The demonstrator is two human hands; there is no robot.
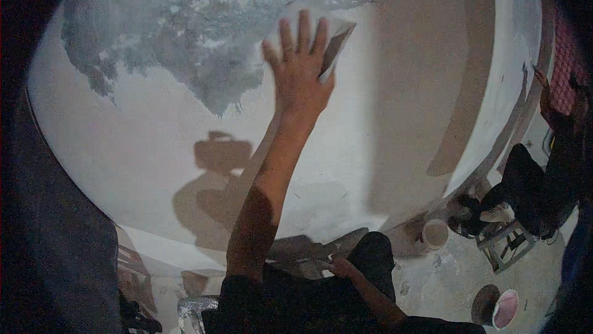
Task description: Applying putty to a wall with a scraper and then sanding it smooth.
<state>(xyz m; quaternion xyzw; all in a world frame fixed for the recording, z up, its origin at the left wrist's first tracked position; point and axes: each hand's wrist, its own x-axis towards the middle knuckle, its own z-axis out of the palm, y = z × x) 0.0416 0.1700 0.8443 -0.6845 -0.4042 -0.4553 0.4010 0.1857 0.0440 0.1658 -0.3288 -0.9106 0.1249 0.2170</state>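
My left hand (pixel 299 65) reaches up and lies against a large pale curved surface (pixel 315 167), its fingers spread. A folded, stiff sheet (pixel 338 47), perhaps sandpaper, is pinned under the palm and caught at the thumb; its darker flap sticks out on the right. Uneven grey patches (pixel 210 44) cover the surface's upper part, above and left of this hand. Low down by my knee, my right hand (pixel 340 267) is closed at the edge of a thin pale thing that is too dim to name.
To the right, another person's hand (pixel 542 81) touches the same surface; that person sits on a low stool (pixel 508 246). A pale bucket (pixel 435 234) and a pink-lined bucket (pixel 507 309) are on the floor. A metallic stool-like thing (pixel 196 310) stands lower left. Shadows cross the surface.
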